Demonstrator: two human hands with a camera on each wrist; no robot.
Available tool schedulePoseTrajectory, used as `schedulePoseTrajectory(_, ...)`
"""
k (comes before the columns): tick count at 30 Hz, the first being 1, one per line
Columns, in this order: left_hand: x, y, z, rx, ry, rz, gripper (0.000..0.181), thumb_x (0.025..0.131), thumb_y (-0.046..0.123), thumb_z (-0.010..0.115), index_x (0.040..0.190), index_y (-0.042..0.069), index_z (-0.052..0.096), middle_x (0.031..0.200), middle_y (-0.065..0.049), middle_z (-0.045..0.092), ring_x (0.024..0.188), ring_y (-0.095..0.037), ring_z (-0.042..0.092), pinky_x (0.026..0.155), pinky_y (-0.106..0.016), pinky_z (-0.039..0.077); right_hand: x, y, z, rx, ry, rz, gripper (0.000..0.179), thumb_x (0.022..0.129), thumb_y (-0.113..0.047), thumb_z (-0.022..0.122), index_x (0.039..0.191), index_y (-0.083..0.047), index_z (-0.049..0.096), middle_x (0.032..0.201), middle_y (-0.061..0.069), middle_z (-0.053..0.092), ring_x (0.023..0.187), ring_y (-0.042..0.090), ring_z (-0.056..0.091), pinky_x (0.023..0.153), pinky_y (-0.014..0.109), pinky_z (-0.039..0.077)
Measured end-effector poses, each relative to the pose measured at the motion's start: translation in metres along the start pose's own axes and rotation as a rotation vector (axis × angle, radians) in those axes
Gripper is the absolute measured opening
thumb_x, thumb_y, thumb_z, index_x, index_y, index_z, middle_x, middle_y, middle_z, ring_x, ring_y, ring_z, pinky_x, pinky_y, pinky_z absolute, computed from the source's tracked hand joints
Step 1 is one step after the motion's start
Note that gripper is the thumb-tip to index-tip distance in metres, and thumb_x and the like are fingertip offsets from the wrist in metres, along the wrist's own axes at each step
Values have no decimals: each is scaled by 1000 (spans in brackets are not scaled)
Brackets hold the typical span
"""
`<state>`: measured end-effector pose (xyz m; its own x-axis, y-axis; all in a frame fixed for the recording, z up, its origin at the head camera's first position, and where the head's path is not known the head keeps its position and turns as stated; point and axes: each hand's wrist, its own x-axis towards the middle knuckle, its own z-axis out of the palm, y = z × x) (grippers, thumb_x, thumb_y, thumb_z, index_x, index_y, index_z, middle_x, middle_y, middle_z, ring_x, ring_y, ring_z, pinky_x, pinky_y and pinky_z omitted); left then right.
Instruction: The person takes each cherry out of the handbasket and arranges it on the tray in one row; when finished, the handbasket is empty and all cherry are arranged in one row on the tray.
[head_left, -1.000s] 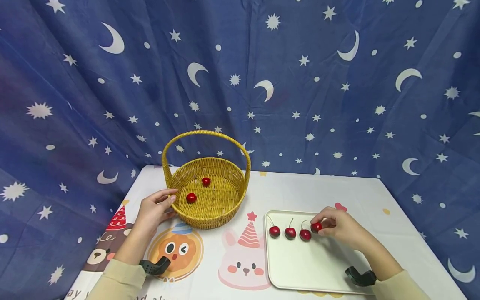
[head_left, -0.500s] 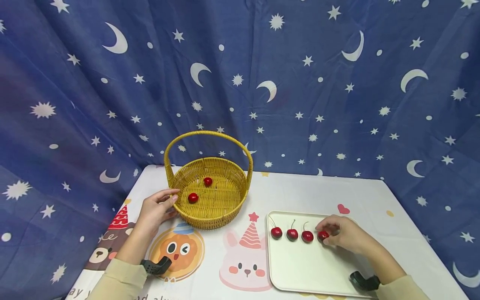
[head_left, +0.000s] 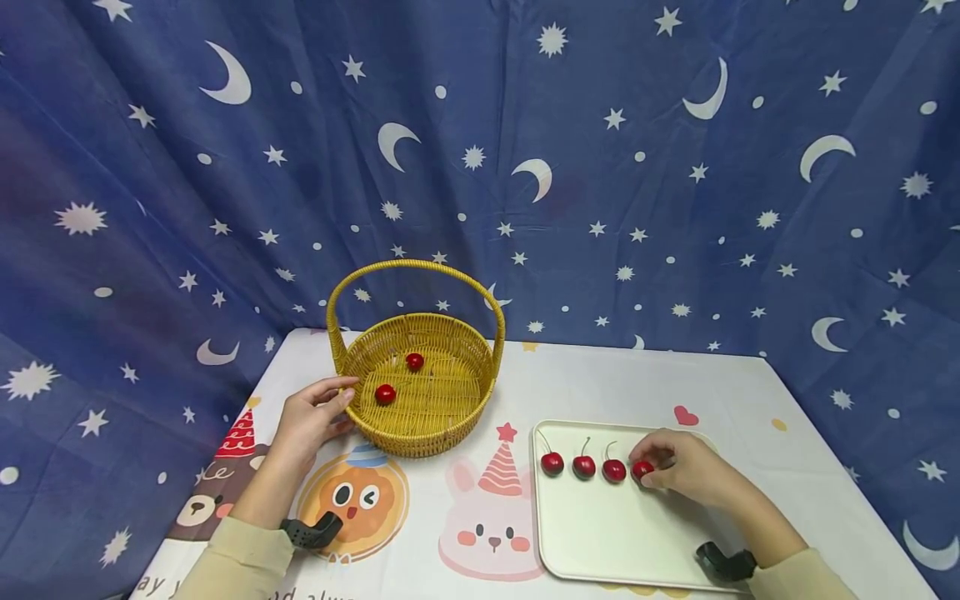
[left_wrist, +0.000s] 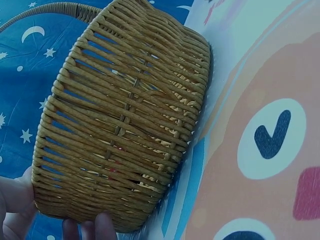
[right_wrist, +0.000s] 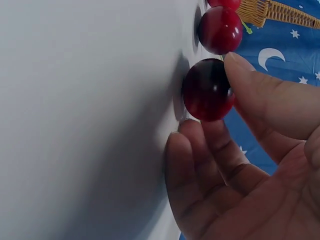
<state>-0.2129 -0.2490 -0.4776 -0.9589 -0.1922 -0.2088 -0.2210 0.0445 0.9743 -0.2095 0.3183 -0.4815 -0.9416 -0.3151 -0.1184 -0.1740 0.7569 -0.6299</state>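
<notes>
In the head view my right hand [head_left: 686, 468] pinches a dark red cherry [head_left: 642, 472] between thumb and fingers, low over the cream tray [head_left: 600, 533]. The right wrist view has the thumb against this cherry [right_wrist: 209, 90], with a shadow beside it. To its left, several more cherries with stems, such as the nearest cherry [head_left: 613, 471], lie in a row. My left hand [head_left: 309, 421] holds the left edge of a yellow woven basket [head_left: 427, 442]. Two cherries lie inside, the nearer one [head_left: 386, 394] close to that hand. Fingertips [left_wrist: 105, 227] touch its wall in the left wrist view.
The basket's tall arched handle [head_left: 415, 264] stands upright. Beneath everything is a white tablecloth [head_left: 585, 383] printed with cartoon animals. A blue curtain [head_left: 570, 108] with moons and stars hangs behind the table and along its sides.
My right hand has shifted slightly right and toward me with the cherry, widening the gap from the neighbouring cherry. The left hand stays on the basket.
</notes>
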Motion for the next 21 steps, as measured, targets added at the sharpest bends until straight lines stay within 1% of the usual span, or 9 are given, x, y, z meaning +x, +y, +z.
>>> schedulePoseTrajectory(6,0,0,-1,-7,1,5,42,108,23,68,149,11,65,112,4,60,93,-10,68,79,-27,64,-1,1,-2,-3,-7,16,32,77,1,91,101,-17,79,88,0,64,84,15,56,69,23,48)
schedulePoseTrajectory(9,0,0,-1,-12,4,3,42,108,23,68,148,11,65,113,3,61,90,-10,68,78,-27,64,0,2,-3,5,-9,11,32,77,1,90,101,-17,79,88,0,64,84,13,57,69,23,49)
schedulePoseTrajectory(13,0,0,-1,-12,4,2,43,108,23,68,149,11,64,116,1,61,88,-10,68,78,-27,64,-2,1,-4,22,-12,3,33,77,2,90,102,-15,78,89,2,65,85,14,57,69,22,50)
schedulePoseTrajectory(17,1,-1,-1,-8,4,0,43,108,23,67,150,11,64,116,2,60,89,-10,68,79,-27,64,-4,0,-9,31,-8,5,33,79,1,90,107,-12,78,92,3,67,87,16,59,71,22,51)
schedulePoseTrajectory(21,1,-1,-1,-2,1,3,44,108,23,67,150,10,63,116,2,60,90,-10,68,79,-27,64,-7,-8,-16,14,21,-31,33,83,-1,88,113,-10,77,97,4,71,89,13,63,74,24,53)
